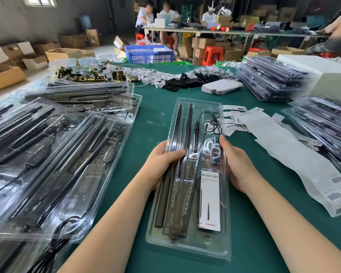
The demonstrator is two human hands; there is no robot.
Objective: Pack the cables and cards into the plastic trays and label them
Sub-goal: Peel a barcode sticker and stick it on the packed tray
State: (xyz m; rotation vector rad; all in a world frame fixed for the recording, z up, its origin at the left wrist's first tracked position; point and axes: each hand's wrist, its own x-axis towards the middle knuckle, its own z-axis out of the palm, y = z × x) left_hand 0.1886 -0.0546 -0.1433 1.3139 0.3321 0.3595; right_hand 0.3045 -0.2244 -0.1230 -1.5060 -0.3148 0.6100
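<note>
Both grips were on the one clear plastic tray [193, 194] in front of me: my left hand [161, 164] curled over its left edge with the thumb pressed across the dark rods, my right hand [236, 164] held the right edge, fingers wrapped around the rim. I had the tray lying lengthwise on the green bench [146, 134], near end toward me. I could see the rods seated in their slots, a printed card [210, 200] in the near right pocket, and a black cable [213, 123] coiled at the far right end. I judged this tray packed; I saw no barcode label on it, so labelling looked still to come. To my right lay a long strip of barcode labels [339, 194]. To my left, loaded trays [47, 164] overlapped in a loose pile, seemingly waiting. Farther right, two tidy stacks of trays [272, 79] looked finished. Beyond them lay loose white clips and brass fittings [83, 73].
</note>
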